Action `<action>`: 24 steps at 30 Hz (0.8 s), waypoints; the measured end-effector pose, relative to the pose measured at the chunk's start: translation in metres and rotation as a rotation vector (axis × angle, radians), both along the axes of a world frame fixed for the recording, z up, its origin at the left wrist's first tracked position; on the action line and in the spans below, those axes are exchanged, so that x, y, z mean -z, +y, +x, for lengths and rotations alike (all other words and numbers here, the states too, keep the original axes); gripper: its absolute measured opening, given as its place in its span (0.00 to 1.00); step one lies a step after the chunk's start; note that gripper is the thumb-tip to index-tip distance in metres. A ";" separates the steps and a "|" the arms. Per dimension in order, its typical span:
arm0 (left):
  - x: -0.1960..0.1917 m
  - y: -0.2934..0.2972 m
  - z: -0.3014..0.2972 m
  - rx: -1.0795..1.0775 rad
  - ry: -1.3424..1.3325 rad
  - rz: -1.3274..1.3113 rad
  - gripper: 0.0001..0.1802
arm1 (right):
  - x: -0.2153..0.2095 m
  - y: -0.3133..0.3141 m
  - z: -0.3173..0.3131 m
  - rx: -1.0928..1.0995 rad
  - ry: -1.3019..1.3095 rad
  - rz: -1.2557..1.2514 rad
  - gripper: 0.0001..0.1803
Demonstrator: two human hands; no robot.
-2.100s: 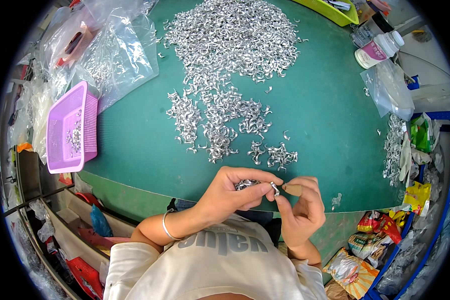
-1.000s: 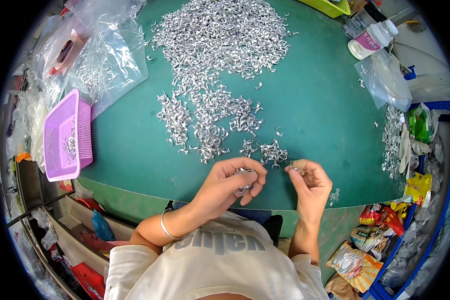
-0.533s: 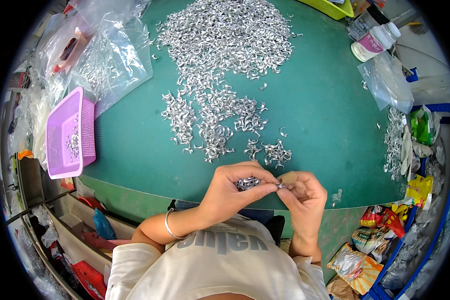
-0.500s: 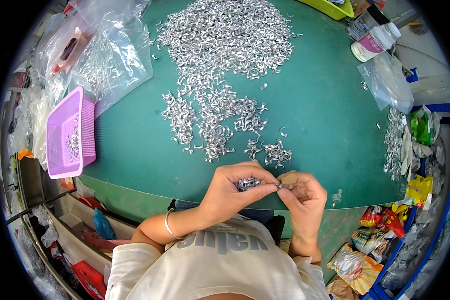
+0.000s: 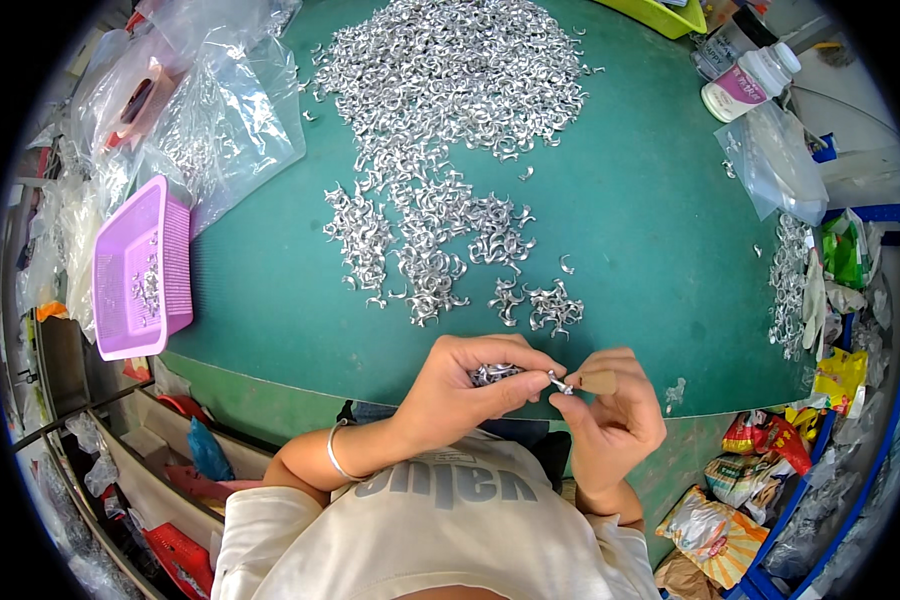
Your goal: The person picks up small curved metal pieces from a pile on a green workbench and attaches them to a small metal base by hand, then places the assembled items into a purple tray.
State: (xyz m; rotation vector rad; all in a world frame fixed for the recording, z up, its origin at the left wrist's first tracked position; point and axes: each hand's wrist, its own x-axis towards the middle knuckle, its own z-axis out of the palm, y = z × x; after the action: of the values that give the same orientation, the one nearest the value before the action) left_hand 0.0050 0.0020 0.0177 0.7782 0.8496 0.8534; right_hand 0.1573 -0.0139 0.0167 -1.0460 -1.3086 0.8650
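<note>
Above the table's near edge, my left hand (image 5: pixel 465 385) is closed around a cluster of small curved silver metal pieces (image 5: pixel 492 374), partly hidden by its fingers. A single silver metal piece (image 5: pixel 560 383) sticks out between its fingertips and those of my right hand. My right hand (image 5: pixel 615 415) pinches the other end of that piece with thumb and fingers; a tan strip (image 5: pixel 598 382) is wrapped on one finger. Just beyond my hands lie small clusters of the same curved pieces (image 5: pixel 554 307), and a large heap (image 5: pixel 460 75) spreads farther back on the green table (image 5: pixel 650 220).
A lilac plastic basket (image 5: pixel 177 270) with some metal pieces stands at the left, beside clear plastic bags (image 5: pixel 245 130). White bottle (image 5: pixel 750 85) and a plastic sheet (image 5: pixel 778 165) sit at the right. More silver pieces (image 5: pixel 788 290) line the right edge, near a blue-framed rack (image 5: pixel 895 400).
My right hand has shifted slightly right, opening a small gap between the fingertips where the silver piece now shows. The left hand stays nearly still, holding its cluster.
</note>
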 end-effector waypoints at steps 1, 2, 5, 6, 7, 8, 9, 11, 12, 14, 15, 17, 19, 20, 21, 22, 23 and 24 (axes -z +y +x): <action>0.000 0.000 0.000 0.007 -0.011 -0.020 0.07 | -0.001 0.000 -0.001 0.004 -0.008 0.008 0.16; 0.000 0.000 0.000 0.017 -0.016 -0.022 0.07 | -0.001 0.000 -0.001 0.009 -0.016 0.015 0.16; 0.002 0.000 -0.001 0.029 -0.035 -0.030 0.07 | 0.000 0.000 -0.001 0.012 -0.038 0.039 0.17; 0.002 -0.001 0.001 0.020 -0.045 -0.036 0.07 | 0.000 0.000 -0.001 0.005 -0.041 0.035 0.17; 0.003 -0.001 0.001 0.012 -0.055 -0.041 0.07 | 0.000 0.000 0.000 -0.001 -0.044 0.032 0.17; 0.004 -0.002 0.001 0.000 -0.129 -0.113 0.07 | 0.001 0.000 0.002 -0.007 -0.046 0.028 0.16; 0.005 -0.002 0.000 -0.012 -0.202 -0.184 0.07 | 0.002 0.001 0.004 0.023 -0.029 -0.002 0.15; 0.009 -0.001 -0.002 -0.047 -0.336 -0.319 0.08 | 0.009 0.005 0.011 0.085 0.002 -0.062 0.14; 0.012 0.003 -0.005 -0.070 -0.396 -0.381 0.08 | 0.015 0.008 0.017 0.149 0.002 -0.108 0.12; 0.017 0.006 -0.008 -0.099 -0.466 -0.465 0.09 | 0.021 0.013 0.029 0.226 -0.135 -0.254 0.11; 0.019 0.007 -0.010 -0.105 -0.476 -0.485 0.09 | 0.024 0.014 0.037 0.181 -0.231 -0.323 0.10; 0.021 0.007 -0.009 -0.121 -0.473 -0.488 0.09 | 0.023 0.012 0.038 0.110 -0.310 -0.351 0.10; 0.019 0.007 -0.007 -0.151 -0.497 -0.502 0.08 | 0.026 0.012 0.038 0.077 -0.484 -0.330 0.12; 0.019 0.008 -0.006 -0.162 -0.510 -0.509 0.08 | 0.029 0.014 0.037 0.093 -0.577 -0.263 0.13; 0.020 0.009 -0.006 -0.120 -0.541 -0.457 0.07 | 0.031 0.019 0.036 0.110 -0.670 -0.196 0.13; 0.024 0.009 -0.008 -0.078 -0.573 -0.404 0.07 | 0.033 0.024 0.034 0.126 -0.762 -0.128 0.13; 0.027 0.009 -0.009 -0.039 -0.603 -0.352 0.06 | 0.035 0.026 0.030 0.105 -0.828 -0.128 0.14; 0.030 0.008 -0.009 -0.038 -0.572 -0.336 0.06 | 0.037 0.028 0.030 0.111 -0.865 -0.116 0.13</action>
State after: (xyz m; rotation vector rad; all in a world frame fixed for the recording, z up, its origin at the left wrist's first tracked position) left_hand -0.0040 0.0103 -0.0124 0.2001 0.4753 0.8768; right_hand 0.1876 0.0141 -0.0205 -1.6659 -1.8905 0.3939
